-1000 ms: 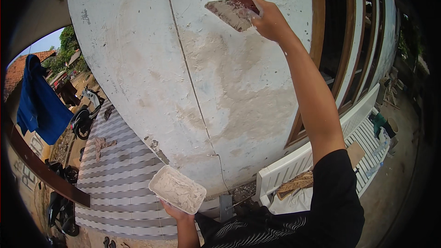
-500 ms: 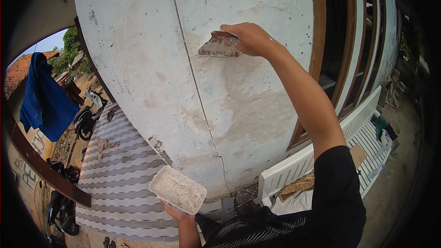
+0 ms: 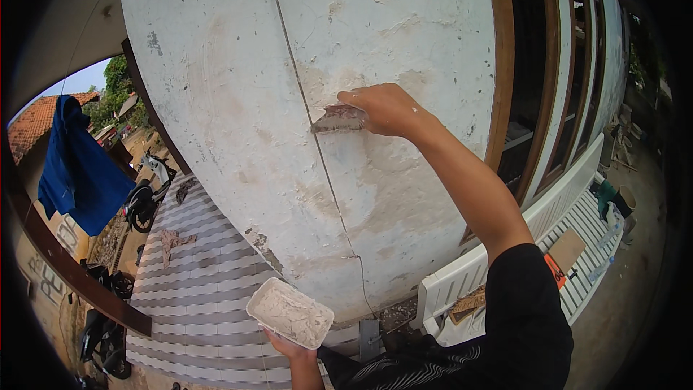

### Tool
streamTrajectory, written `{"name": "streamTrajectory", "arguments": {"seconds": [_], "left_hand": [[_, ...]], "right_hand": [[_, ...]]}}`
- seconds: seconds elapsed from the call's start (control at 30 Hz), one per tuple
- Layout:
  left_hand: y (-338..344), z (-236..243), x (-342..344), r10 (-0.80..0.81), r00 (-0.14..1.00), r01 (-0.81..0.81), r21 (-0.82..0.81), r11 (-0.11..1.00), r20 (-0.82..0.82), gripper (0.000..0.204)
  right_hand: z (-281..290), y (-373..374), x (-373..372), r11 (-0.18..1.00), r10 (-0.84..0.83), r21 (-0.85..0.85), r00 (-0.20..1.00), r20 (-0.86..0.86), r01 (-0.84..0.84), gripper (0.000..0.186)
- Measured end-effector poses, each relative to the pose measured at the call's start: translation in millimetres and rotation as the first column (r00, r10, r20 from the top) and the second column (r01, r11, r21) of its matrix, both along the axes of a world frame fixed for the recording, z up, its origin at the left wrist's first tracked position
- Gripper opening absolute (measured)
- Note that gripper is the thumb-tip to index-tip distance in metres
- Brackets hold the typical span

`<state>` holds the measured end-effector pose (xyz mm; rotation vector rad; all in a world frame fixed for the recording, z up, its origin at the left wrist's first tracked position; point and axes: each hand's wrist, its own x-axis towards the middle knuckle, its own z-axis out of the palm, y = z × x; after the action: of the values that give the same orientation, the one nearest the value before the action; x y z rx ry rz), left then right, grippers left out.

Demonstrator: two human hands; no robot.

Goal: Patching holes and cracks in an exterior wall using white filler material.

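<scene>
My right hand (image 3: 390, 110) grips a wide putty knife (image 3: 339, 118), its blade lying against the white wall (image 3: 238, 101). The blade's left end reaches a dark cable or groove (image 3: 294, 65) that runs down the wall. Beige smears of filler mark the wall around and below the blade. Low in front of me, my left hand (image 3: 287, 344) supports a white rectangular tub (image 3: 254, 310) from underneath. Pale putty (image 3: 292, 312) fills the tub, its surface rough. The fingers under the tub are partly hidden.
A white slatted bench (image 3: 444, 292) stands along the wall at the right, below brown-framed windows (image 3: 500, 65). On it lie a cardboard piece (image 3: 567, 249) and an orange-handled tool (image 3: 554, 271). Blue cloth (image 3: 79, 173) hangs at the left. Striped floor tiles (image 3: 195, 296) stretch beneath, with a rag (image 3: 173, 242).
My right hand has drawn the putty knife down the wall, and its blade now appears flatter and narrower. The tub is still in my left hand. The whole view has shifted slightly.
</scene>
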<state>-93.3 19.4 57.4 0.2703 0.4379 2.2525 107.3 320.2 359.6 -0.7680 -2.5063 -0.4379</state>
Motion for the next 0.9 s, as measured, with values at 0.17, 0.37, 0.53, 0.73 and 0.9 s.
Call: {"name": "streamTrajectory", "arguments": {"seconds": [0.17,0.37,0.53,0.73,0.9], "left_hand": [[-1.6,-10.3,-0.2,0.013,1.000,-0.014,-0.028,1.000,-0.010,0.062],[-4.2,-9.4,-0.8,0.023,0.999,-0.025,-0.047,0.999,-0.028,0.063],[-6.7,-13.3,-7.6,-0.002,1.000,0.003,-0.053,0.999,0.006,0.064],[6.1,-16.1,0.1,-0.050,0.998,0.052,-0.056,0.997,0.027,0.063],[8.9,-11.2,8.1,-0.041,0.998,0.045,-0.080,0.996,0.056,0.062]], "right_hand": [[-7.8,-4.0,6.9,0.998,0.067,0.013,0.939,-0.338,-0.066,0.035],[-63.7,-17.2,19.3,0.983,0.024,-0.175,0.977,-0.211,-0.062,0.037],[-68.0,25.0,86.1,0.978,-0.010,-0.130,0.578,-0.816,-0.166,0.044],[-110.4,19.5,59.2,0.973,0.028,-0.089,0.490,-0.871,-0.214,0.043],[-125.0,-3.9,45.9,0.995,0.082,0.047,0.487,-0.870,-0.083,0.031]]}}
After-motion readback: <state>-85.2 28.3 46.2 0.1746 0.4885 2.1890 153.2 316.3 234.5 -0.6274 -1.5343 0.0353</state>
